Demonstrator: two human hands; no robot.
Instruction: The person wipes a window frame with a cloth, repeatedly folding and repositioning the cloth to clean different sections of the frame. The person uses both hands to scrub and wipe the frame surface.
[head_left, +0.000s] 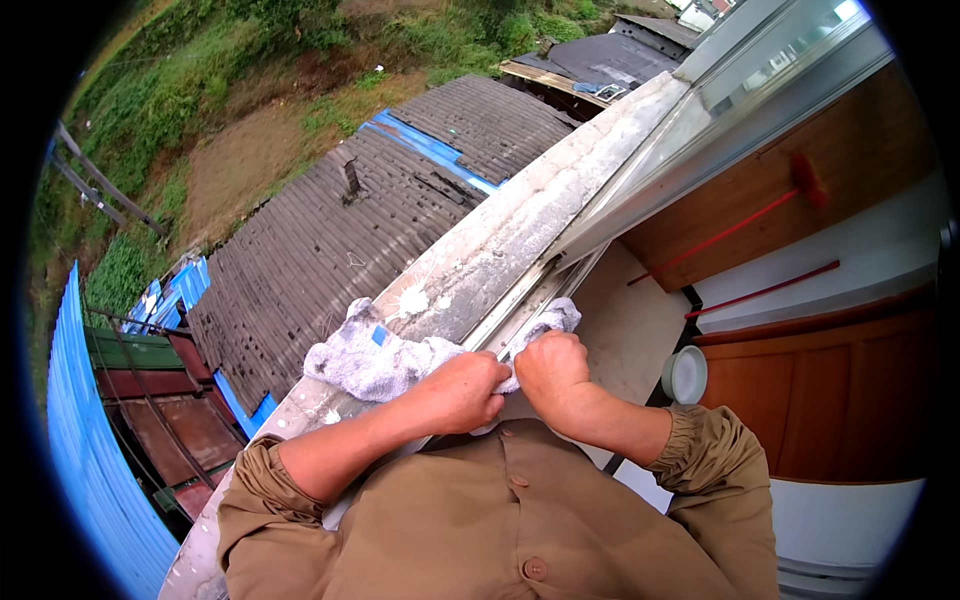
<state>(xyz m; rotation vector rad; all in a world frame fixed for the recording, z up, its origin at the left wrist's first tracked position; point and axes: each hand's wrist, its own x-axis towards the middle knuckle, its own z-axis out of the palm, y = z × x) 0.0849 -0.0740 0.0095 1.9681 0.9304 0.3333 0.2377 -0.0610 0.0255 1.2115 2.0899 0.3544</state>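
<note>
A light, greyish-white terry cloth with a small blue patch is gripped by both of my hands over the window frame. My left hand clenches its middle, and the larger part spreads over the outer concrete sill. Close beside it, my right hand is closed on the other end, where a bunched piece sticks out beyond the knuckles on the room side. Between and ahead of my fists runs the sliding window track, partly covered by the cloth.
A sliding window sash stands along the track ahead. Outside, below the sill, lie a corrugated roof and blue metal sheeting. Indoors are a white basin, a red-handled broom, a red stick and a brown wooden door.
</note>
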